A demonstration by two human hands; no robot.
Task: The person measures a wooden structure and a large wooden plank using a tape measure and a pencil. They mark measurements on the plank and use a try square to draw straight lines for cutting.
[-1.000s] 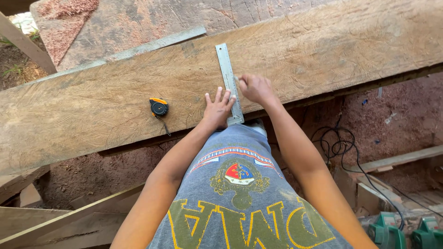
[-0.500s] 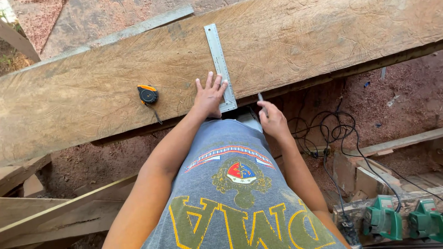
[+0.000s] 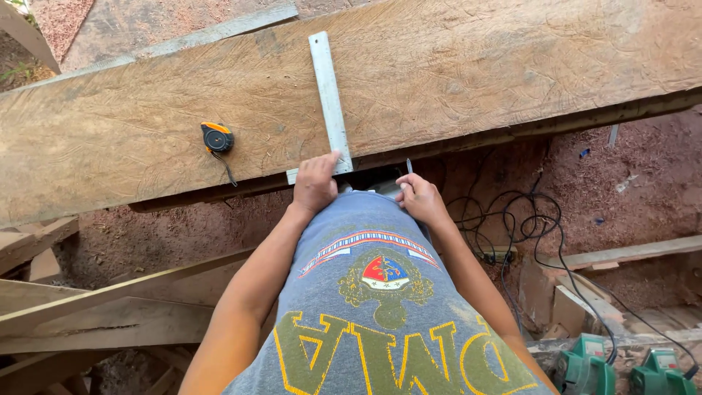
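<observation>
- Right now the left hand (image 3: pixel 314 184) presses down on the near end of the metal square (image 3: pixel 330 102), whose blade lies straight across the wide plank (image 3: pixel 475 80).
- Beside that square's near end, the right hand (image 3: pixel 418 197) pinches a pencil (image 3: pixel 409 166), tip up, off the wood.
- Left of the square sits a tape measure (image 3: pixel 217 137).
- Square looks placed; no drawn line shows along it yet.
</observation>
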